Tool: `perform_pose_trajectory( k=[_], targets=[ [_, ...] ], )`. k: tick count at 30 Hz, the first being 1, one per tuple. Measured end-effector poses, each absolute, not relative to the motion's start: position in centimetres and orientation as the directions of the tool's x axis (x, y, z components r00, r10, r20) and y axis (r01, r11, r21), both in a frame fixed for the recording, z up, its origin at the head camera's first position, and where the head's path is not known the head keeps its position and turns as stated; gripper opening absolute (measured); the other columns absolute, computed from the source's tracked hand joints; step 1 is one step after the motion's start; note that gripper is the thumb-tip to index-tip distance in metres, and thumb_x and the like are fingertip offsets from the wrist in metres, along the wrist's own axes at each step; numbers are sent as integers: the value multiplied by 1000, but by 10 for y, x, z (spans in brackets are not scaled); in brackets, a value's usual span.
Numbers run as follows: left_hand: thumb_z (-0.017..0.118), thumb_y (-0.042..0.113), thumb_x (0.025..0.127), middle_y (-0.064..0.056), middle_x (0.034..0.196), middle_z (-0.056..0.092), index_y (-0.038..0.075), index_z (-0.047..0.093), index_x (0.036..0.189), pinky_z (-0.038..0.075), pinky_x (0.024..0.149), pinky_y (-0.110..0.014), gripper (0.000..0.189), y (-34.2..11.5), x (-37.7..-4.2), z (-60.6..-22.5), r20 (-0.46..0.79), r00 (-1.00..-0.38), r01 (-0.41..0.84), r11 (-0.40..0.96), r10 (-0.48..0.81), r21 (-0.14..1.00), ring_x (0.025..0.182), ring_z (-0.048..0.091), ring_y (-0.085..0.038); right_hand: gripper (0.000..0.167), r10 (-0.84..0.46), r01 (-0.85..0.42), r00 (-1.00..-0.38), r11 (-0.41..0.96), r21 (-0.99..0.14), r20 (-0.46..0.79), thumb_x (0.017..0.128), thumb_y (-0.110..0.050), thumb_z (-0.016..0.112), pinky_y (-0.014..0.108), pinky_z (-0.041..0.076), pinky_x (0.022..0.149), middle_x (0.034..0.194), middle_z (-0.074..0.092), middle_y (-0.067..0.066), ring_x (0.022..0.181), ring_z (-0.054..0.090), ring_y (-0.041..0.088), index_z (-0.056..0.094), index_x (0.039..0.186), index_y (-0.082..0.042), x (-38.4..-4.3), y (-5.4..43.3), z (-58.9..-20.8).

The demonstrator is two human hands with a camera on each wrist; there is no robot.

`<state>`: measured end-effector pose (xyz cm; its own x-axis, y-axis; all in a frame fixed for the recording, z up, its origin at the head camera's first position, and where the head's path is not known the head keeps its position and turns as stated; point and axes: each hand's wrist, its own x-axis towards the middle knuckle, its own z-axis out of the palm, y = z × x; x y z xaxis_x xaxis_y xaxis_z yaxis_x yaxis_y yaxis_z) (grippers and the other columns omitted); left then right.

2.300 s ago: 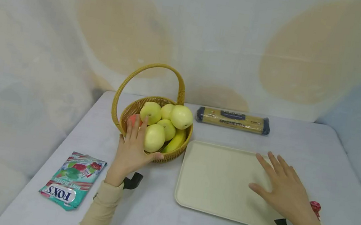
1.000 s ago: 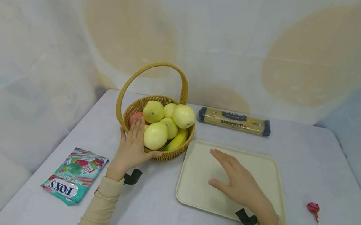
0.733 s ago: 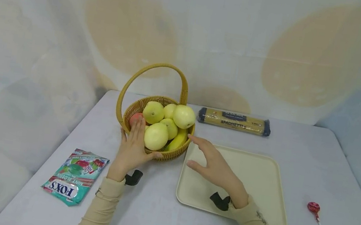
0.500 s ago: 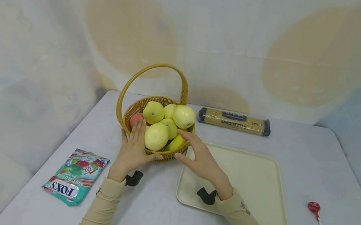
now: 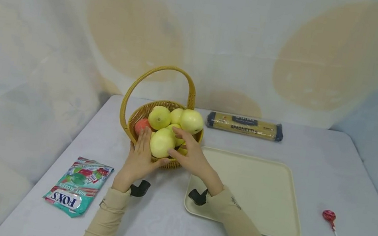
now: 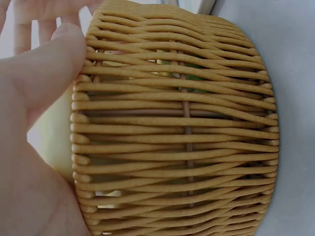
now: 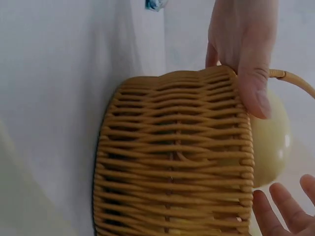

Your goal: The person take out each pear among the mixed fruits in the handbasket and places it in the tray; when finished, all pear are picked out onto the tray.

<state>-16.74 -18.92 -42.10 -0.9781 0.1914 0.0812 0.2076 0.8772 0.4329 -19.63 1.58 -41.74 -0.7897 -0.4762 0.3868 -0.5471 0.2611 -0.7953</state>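
Observation:
In the head view a wicker basket (image 5: 172, 164) with a tall handle holds several pale yellow-green round fruits, a red fruit (image 5: 142, 124) and a mostly covered banana. My left hand (image 5: 137, 163) rests at its near left, fingers straight beside the front large round fruit (image 5: 162, 143), thumb at the rim. That thumb (image 7: 256, 93) overlaps the rim in the right wrist view. My right hand (image 5: 192, 157) reaches over the basket's right side, fingers spread and slightly bent, thumb tip right by the same fruit. Basket weave (image 6: 182, 128) fills most of the left wrist view.
A cream tray (image 5: 247, 190) lies right of the basket, partly under my right forearm. Behind it is a spaghetti pack (image 5: 244, 126). A red lollipop (image 5: 329, 217) lies at the far right, and a candy bag (image 5: 78, 186) at the left.
My right hand has swept left from over the tray to the front round fruit, now covering much of the banana. The left hand stays at the basket, and the lollipop has come fully into sight.

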Motion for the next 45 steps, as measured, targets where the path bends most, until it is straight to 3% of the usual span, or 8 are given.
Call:
perform_pose_trajectory(
  k=[7, 14, 24, 29, 45],
  targets=[
    [68, 53, 85, -17, 163, -6, 3, -9, 155, 6, 112, -72, 115, -192, -169, -420, 85, -974, 225, 859, 209, 459, 151, -5, -35, 62, -421, -487, -831, 235, -841, 364, 91, -19, 67, 48, 54, 90, 142, 47, 13, 129, 48, 30, 40, 145, -8, -200, 0, -417],
    [66, 55, 84, -21, 162, -8, 0, -9, 154, 8, 112, -72, 117, -193, -169, -423, 84, -973, 230, 865, 216, 446, 151, -7, -36, 65, -396, -480, -847, 284, -830, 354, 89, -23, 71, 47, 38, 111, 145, 46, 12, 135, 44, 28, 41, 144, -6, -204, -14, -420],
    [70, 47, 85, -22, 162, -4, -5, -5, 153, 8, 109, -75, 114, -192, -169, -425, 110, -967, 253, 876, 228, 409, 150, -4, -40, 81, -379, -432, -875, 332, -839, 301, 80, -25, 78, 50, 41, 107, 147, 41, 12, 134, 43, 27, 36, 148, -11, -203, -26, -421],
    [71, 44, 85, -23, 162, -2, -6, -2, 153, 8, 109, -75, 112, -192, -169, -425, 114, -967, 253, 881, 226, 401, 150, -3, -41, 86, -372, -465, -864, 334, -820, 339, 76, -21, 82, 49, 42, 106, 146, 42, 13, 131, 45, 28, 36, 147, -10, -203, -26, -421],
    [62, 57, 86, -22, 162, -6, -4, -1, 153, 5, 111, -72, 111, -189, -168, -422, 71, -973, 231, 896, 220, 378, 150, -6, -38, 88, -252, -519, -853, 303, -799, 458, 73, -16, 81, 54, 41, 106, 148, 39, 14, 134, 42, 32, 36, 148, -11, -199, 0, -423]
  ],
)
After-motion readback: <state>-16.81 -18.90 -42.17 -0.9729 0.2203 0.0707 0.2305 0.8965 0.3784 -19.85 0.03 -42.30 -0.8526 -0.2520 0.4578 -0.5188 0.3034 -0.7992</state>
